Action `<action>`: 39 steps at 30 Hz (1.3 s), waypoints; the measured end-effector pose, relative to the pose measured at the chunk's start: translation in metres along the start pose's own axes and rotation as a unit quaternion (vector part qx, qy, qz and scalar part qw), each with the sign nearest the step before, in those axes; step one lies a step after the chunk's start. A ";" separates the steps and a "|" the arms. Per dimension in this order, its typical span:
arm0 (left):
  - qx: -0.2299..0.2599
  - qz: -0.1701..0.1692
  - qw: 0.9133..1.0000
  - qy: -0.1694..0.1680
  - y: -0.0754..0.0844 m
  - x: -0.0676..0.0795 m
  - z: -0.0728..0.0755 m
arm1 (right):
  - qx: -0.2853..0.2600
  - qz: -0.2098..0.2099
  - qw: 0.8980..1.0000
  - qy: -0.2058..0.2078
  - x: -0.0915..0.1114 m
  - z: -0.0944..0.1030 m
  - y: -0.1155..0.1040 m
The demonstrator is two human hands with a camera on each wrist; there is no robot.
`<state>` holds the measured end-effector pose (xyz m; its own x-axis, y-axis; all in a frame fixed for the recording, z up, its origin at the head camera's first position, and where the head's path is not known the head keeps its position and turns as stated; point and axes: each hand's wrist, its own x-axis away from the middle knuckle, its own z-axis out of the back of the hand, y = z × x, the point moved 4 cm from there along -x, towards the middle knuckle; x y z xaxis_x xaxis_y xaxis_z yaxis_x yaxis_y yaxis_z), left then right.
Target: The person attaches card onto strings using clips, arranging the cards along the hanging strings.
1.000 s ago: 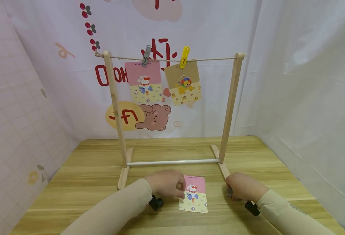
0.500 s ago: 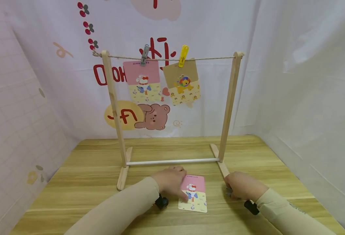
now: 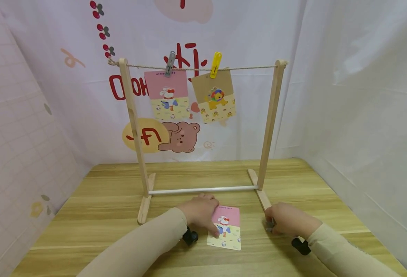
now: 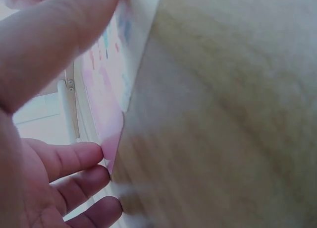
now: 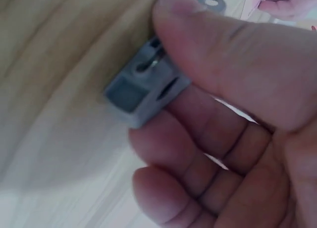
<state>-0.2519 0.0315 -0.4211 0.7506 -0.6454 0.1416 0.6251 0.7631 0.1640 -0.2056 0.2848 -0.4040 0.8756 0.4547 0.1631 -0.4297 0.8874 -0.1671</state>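
Observation:
On the table, in the head view, lies a pink and yellow card [image 3: 228, 238] with a white bunny in a red bow. My left hand [image 3: 198, 213] spans its left side, thumb resting on the yellow part and fingers by the far left corner. In the left wrist view, fingertips [image 4: 94, 152] touch the pink edge of the card [image 4: 106, 124]. To the right of the card, my right hand [image 3: 290, 220] pinches a grey clothespin [image 5: 143, 86] between thumb and fingers, low over the table; much of the clothespin is hidden by the thumb.
A wooden rack [image 3: 272, 115] with a twine line [image 3: 252, 68] stands behind the hands. From it hang a pink card [image 3: 169, 86] by a grey clothespin [image 3: 170, 63] and a brown lion card [image 3: 212, 88] by a yellow clothespin [image 3: 216, 64]. White cloth surrounds the wooden table [image 3: 99, 215].
My left hand has moved right and forward over the card's left side, its thumb coming onto the card. The card has shifted slightly left. My right hand stays nearly still with the clothespin.

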 end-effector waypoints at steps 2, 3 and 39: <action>0.004 0.003 1.000 0.002 -0.001 -0.001 0.000 | -0.006 0.013 1.000 0.006 0.000 0.000 -0.001; 0.007 0.004 1.000 0.003 -0.001 -0.002 -0.001 | -0.011 0.019 1.000 0.012 -0.001 0.001 -0.002; 0.028 0.089 0.995 -0.021 -0.009 -0.013 -0.002 | -0.188 0.056 0.974 0.117 -0.006 0.016 -0.026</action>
<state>-0.2674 0.0330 -0.4265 0.8381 -0.5023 0.2127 0.4700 0.8629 0.1859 -0.2032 0.2606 -0.3846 0.8731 0.4781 -0.0949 -0.4527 0.7231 -0.5218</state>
